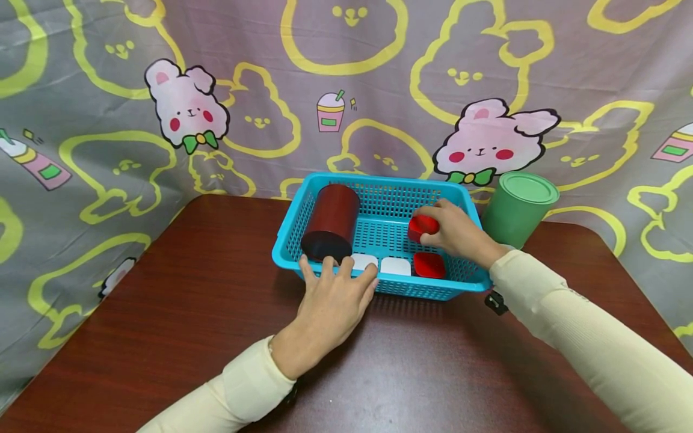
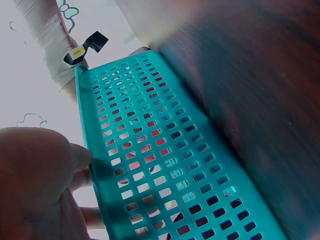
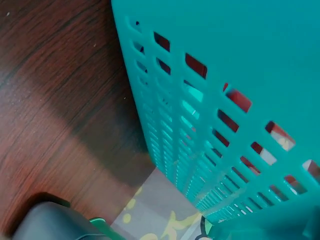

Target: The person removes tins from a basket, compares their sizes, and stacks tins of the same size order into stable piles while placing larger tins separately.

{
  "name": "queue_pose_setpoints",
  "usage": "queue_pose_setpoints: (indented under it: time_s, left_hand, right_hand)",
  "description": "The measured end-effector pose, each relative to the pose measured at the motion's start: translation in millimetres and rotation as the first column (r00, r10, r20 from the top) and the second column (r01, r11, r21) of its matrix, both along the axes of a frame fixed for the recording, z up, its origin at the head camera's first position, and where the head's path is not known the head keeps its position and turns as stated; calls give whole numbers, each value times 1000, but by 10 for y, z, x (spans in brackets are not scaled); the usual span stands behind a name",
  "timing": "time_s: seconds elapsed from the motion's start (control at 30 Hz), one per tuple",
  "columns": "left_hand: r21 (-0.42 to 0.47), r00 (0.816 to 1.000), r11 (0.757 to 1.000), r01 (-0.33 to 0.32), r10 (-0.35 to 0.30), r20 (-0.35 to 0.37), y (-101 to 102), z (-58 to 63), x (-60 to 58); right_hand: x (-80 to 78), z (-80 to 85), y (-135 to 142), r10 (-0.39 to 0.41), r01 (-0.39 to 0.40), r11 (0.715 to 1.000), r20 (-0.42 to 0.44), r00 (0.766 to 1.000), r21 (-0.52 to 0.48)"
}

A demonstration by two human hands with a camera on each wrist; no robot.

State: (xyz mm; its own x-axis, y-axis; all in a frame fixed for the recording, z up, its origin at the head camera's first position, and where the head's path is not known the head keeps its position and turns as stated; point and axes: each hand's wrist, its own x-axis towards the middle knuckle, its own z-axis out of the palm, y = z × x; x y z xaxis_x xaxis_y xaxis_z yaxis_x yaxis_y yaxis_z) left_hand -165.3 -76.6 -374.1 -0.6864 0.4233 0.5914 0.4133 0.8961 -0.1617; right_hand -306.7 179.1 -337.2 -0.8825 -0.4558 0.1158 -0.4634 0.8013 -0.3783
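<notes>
A blue plastic basket [image 1: 379, 287] with perforated walls sits on the table. My left hand [image 1: 330, 307] holds its front rim, fingers hooked over the edge; in the left wrist view the fingertips pass behind the rim. Inside the basket, toward its right side, my right hand [image 1: 455, 231] pinches a small red rounded block [image 1: 422, 227] between thumb and fingers. Below it a second red rounded-square block [image 1: 429, 265] lies by the front wall. Beside that are two white rounded-square blocks [image 1: 396, 266]. A dark red cylinder [image 1: 332, 216] lies on its side at the basket's left end.
A green lidded canister [image 1: 520, 207] stands at the basket's right end, close behind my right forearm. The brown wooden table [image 1: 206, 313] extends around the basket. A patterned cloth [image 1: 373, 90] hangs behind and at both sides.
</notes>
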Motion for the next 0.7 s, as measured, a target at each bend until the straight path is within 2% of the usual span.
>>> queue_pose_setpoints:
  time_s: [0.2, 0.4, 0.7]
  left_hand:
    - [-1, 1000, 1000, 8, -8, -24, 1, -1, -3]
    - [-9, 999, 1000, 4, -4, -33, 8, -3, -3]
    - [-15, 1000, 1000, 4, -4, -30, 5, 0, -1]
  right_hand:
    - [42, 24, 46, -12, 11, 994, -10, 1000, -104]
    - [87, 55, 121, -27, 30, 972, 17, 1000, -233]
    - [189, 157, 247, -37, 61, 948, 84, 996, -313]
